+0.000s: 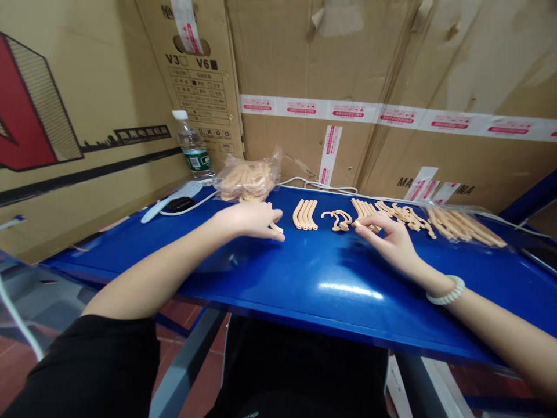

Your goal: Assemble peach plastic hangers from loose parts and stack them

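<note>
My left hand (pixel 256 220) is closed over a tan curved tube (pixel 275 228) at the blue table's surface; its palm hides most of the tube. To its right, several matching tubes (pixel 306 215) lie side by side in a neat row. Thin, hooked tan pieces (pixel 339 219) form a small loose group beyond that row. My right hand (pixel 389 238) pinches a small tan piece (pixel 358 224) between thumb and finger. Just behind these fingers lies another row of tan tubes (pixel 362 208). A pile of irregular tan pieces (pixel 407 215) sits to the right of it.
A plastic bag of tan parts (pixel 248 179) and a water bottle (pixel 194 148) stand at the back left, near a pale-handled brush (pixel 174 199). Bagged long tubes (pixel 463 225) lie at the right. Cardboard (pixel 304 69) walls the blue table (pixel 278 284), and a white cable (pixel 324 187) runs along its back.
</note>
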Demonstrator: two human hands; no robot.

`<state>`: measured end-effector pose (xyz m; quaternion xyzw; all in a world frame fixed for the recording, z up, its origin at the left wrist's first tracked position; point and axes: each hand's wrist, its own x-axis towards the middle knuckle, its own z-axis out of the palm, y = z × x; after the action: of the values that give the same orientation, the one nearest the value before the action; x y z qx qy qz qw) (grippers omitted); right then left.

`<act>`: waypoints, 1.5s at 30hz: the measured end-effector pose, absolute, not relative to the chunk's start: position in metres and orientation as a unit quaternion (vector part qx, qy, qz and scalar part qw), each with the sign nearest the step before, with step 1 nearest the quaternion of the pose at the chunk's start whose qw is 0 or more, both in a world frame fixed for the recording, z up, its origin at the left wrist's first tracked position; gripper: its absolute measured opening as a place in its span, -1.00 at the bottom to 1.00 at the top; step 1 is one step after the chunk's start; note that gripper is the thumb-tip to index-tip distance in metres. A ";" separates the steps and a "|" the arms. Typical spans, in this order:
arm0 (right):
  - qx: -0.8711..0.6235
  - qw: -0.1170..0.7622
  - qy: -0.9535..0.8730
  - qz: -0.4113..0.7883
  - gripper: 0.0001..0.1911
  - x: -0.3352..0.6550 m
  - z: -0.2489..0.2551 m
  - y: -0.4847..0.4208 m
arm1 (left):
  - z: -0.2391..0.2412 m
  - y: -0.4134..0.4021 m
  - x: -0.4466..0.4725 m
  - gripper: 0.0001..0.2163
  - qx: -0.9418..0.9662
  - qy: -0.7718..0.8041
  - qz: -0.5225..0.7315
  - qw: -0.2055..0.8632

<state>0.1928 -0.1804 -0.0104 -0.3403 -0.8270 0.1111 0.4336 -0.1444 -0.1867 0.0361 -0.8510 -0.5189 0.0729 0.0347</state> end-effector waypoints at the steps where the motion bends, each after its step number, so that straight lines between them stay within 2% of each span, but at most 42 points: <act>1: -0.338 0.431 -0.829 0.107 -0.69 0.193 -0.011 -0.179 | 0.032 -0.189 -0.142 -0.62 -0.851 -0.517 0.086 0.037; 7: -0.337 0.417 -0.838 0.098 -0.71 0.195 -0.014 -0.177 | 0.012 -0.179 -0.132 -0.75 -0.888 -0.453 0.029 0.076; 16: -0.305 0.393 -0.867 0.031 -0.77 0.195 -0.015 -0.172 | -0.009 -0.155 -0.129 -0.57 -0.876 -0.467 -0.058 0.104; 19: -0.282 0.369 -0.886 0.011 -0.79 0.196 -0.014 -0.169 | -0.009 -0.157 -0.127 -0.52 -0.868 -0.480 -0.068 0.109; 25: -0.263 0.353 -0.898 -0.023 -0.81 0.196 -0.015 -0.159 | -0.021 -0.175 -0.109 -0.39 -0.881 -0.435 -0.164 0.083; 30: -0.275 0.321 -0.904 -0.067 -0.84 0.188 -0.013 -0.147 | -0.040 -0.184 -0.095 -0.29 -0.901 -0.420 -0.104 -0.017; 33: -0.284 0.282 -0.916 -0.029 -0.83 0.182 -0.015 -0.142 | -0.042 -0.184 -0.093 -0.25 -0.902 -0.422 -0.073 -0.054; 36: -0.289 0.248 -0.924 0.015 -0.81 0.177 -0.021 -0.137 | -0.040 -0.185 -0.093 -0.21 -0.901 -0.424 -0.059 -0.070; 45: -0.319 0.193 -0.928 -0.014 -0.82 0.161 -0.020 -0.090 | -0.034 -0.145 -0.086 -0.20 -0.891 -0.447 -0.034 -0.075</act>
<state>0.1613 -0.0895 -0.0198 -0.3187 -0.9279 -0.0138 0.1929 -0.0864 -0.1447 -0.0341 -0.8908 -0.4469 -0.0340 -0.0749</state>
